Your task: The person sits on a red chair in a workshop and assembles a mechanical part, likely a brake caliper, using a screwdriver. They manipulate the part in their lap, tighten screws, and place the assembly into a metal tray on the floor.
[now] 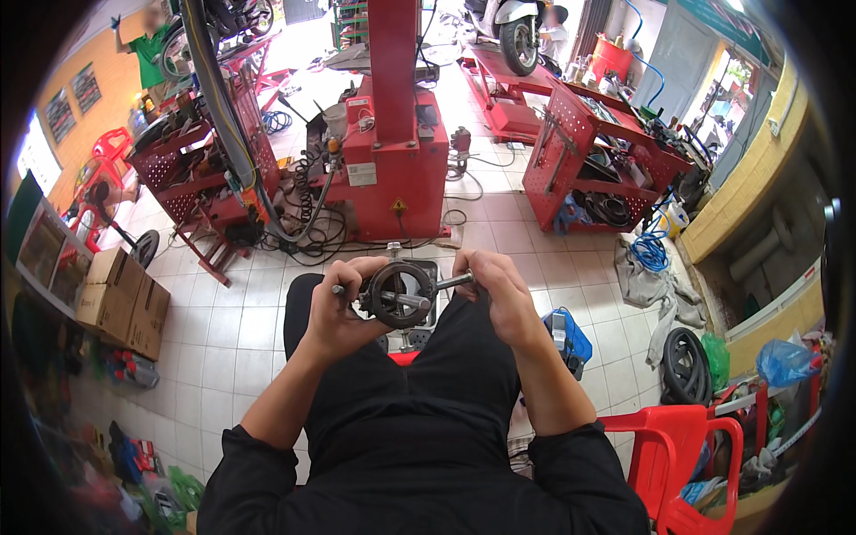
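Observation:
Above my lap I hold a round dark metal ring tool (375, 293) with several screws or rods sticking out of its rim. My left hand (337, 308) is wrapped round its left side, with a metal rod end showing between the fingers. My right hand (501, 292) is closed on the outer end of a silvery rod (453, 281) at the ring's right side. One thick pin (410, 301) lies across the ring's opening. Below and behind the tool is a grey metal object (430, 272), mostly hidden by the tool and my hands.
Ahead stands a red machine post (392, 169) with cables and hoses round its base. Red tool carts (580, 147) flank it. A blue case (571, 339) lies by my right leg, and a red plastic chair (664, 455) is at the lower right. Cardboard boxes (120, 299) stand left.

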Demonstrator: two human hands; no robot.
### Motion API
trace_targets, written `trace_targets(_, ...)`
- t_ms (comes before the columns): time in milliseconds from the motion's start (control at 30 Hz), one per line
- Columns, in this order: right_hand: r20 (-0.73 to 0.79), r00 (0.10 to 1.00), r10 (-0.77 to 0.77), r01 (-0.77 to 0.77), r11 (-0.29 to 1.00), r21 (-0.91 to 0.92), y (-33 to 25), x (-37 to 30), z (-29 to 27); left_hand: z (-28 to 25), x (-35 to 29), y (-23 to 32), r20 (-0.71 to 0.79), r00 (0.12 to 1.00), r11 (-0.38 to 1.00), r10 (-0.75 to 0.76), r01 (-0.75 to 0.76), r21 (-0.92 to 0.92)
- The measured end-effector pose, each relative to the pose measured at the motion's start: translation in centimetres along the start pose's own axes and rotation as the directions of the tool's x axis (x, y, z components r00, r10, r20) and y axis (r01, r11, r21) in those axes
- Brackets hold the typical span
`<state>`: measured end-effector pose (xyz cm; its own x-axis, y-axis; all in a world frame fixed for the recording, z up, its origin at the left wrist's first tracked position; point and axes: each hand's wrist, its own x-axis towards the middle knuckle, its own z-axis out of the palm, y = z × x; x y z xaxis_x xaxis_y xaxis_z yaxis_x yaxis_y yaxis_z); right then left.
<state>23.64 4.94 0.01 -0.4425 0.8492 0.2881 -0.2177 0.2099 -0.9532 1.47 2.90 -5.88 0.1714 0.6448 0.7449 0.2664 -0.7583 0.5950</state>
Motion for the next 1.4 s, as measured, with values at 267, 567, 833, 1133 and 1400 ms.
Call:
trace_targets(267, 0.127, 0.992, 0.012, -0.007, 0.999, -0.042, -0.7, 0.3, -0.4, -0.2, -0.5, -0.3, 0.005, 0.994, 0.988, -0.111, 0.111, -0.103)
trace_targets(567, -0.021, 0.968, -0.252, 0.232, 0.917, -0.323, -0.2, 0.0, 0.0, 0.4, -0.1, 1.9, 0.027, 0.958, 0.909, -0.286, 0.280, -0.309)
trace_targets(833, 0.050, 0.874, -0.484, 0.422, 0.703, -0.572, 0.0, 0.5, -0.5, 0.9, 0.2, 2.7, 0.088, 0.906, 0.790, -0.414, 0.406, -0.460)
trace_targets(1133, 0.019, 0.997, -0.077, 0.079, 0.981, -0.175, 0.0, 0.3, -0.2, 0.8, 0.2, 2.6, 0.065, 0.907, 0.811, -0.417, 0.403, -0.423)
trace_targets(1400, 0.039, 0.984, -0.173, 0.175, 0.982, -0.075, 0.0, 0.0, 0.7, 0.9, 0.0, 2.2, 0.039, 0.894, 0.769, -0.447, 0.406, -0.494)
